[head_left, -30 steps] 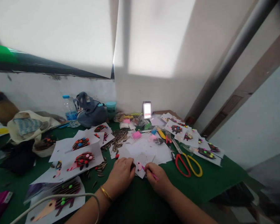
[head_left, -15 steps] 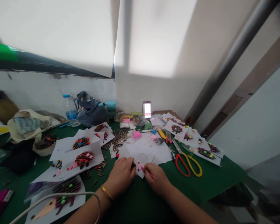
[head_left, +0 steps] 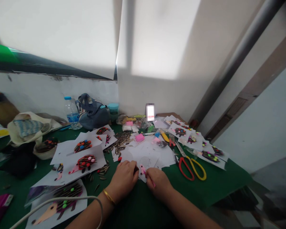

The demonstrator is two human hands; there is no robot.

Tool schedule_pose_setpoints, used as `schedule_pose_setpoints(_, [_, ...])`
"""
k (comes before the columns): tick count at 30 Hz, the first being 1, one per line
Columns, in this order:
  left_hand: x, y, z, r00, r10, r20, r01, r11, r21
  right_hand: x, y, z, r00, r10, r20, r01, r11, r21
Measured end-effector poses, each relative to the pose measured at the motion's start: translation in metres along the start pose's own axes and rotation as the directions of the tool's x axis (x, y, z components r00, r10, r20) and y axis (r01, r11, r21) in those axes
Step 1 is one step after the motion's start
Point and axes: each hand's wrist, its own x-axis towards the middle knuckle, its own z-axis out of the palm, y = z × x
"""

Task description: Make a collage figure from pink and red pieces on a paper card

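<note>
1. Head view, the room: a white wall (head_left: 92,87) stands behind the surface (head_left: 221,187), with a pale sheet (head_left: 59,35) hanging over its upper left part. A dark slanted post runs down at the right.
2. Head view, the surface: green, and crowded towards the back. The bottle (head_left: 73,117), blue bag (head_left: 94,116) and cup (head_left: 113,112) line the wall side, and a phone-like thing with a blurred screen (head_left: 150,113) stands upright behind the small packets.
3. Head view, the middle: the card (head_left: 142,178), with a pink shape on it, lies between the two hands, at the near end of the white papers (head_left: 143,152). Seeds (head_left: 122,142) lie heaped left of these papers.
4. Head view, the hands: the right hand (head_left: 159,182) has its fingers closed round a pink stick (head_left: 153,183) at the card's right side. The left hand (head_left: 124,178) rests curled at the card's left; whether its fingers grip anything, I cannot tell.
5. Head view, edges: the right edge slants towards the viewer, with a dark bag below it. Decorated sheets crowd the left, where a cable crosses near the left forearm.
6. Head view, open room: green shows between the forearms, and more widely from the right forearm past the scissors (head_left: 186,157) to the right edge.
</note>
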Motion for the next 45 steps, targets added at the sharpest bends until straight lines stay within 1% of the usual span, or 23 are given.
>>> schedule_pose_setpoints(8, [-0.0006, -0.0004, -0.0012, 1.000, 0.003, 0.006, -0.003, 1.000, -0.010, 0.0000, -0.0011, 0.0013, 0.999, -0.024, 0.037, 0.026, 0.998, -0.053])
schedule_pose_setpoints(14, [0.0000, -0.0003, -0.0002, 1.000, -0.005, 0.015, 0.005, 1.000, -0.021, -0.0007, -0.0025, 0.0004, 1.000, -0.019, 0.009, 0.020, 0.999, -0.042])
schedule_pose_setpoints(20, [-0.0003, 0.0015, -0.0032, 0.999, -0.024, 0.032, 0.025, 0.999, -0.026, 0.0001, -0.0018, 0.0005, 1.000, -0.016, 0.005, 0.016, 0.998, -0.053])
schedule_pose_setpoints(26, [-0.0009, 0.0008, -0.0011, 1.000, -0.005, 0.013, 0.005, 1.000, -0.019, 0.0000, -0.0017, 0.0006, 1.000, 0.007, 0.020, -0.006, 0.999, -0.049])
schedule_pose_setpoints(29, [-0.0007, 0.0005, -0.0004, 1.000, -0.006, 0.016, 0.006, 1.000, -0.014, -0.0001, -0.0015, 0.0011, 1.000, 0.013, 0.010, -0.012, 0.998, -0.055])
schedule_pose_setpoints(34, [-0.0004, 0.0002, -0.0010, 1.000, -0.007, 0.012, 0.008, 1.000, -0.013, -0.0006, -0.0012, 0.0008, 1.000, -0.017, 0.012, 0.017, 1.000, -0.021])
schedule_pose_setpoints(40, [0.0000, 0.0005, -0.0014, 1.000, -0.009, 0.015, 0.009, 1.000, -0.018, -0.0008, -0.0014, 0.0009, 1.000, 0.005, -0.003, -0.006, 0.999, -0.049])
schedule_pose_setpoints(45, [-0.0004, 0.0021, -0.0031, 0.999, -0.025, 0.028, 0.025, 0.999, -0.024, -0.0001, -0.0021, -0.0015, 1.000, -0.004, 0.029, 0.004, 1.000, -0.021])
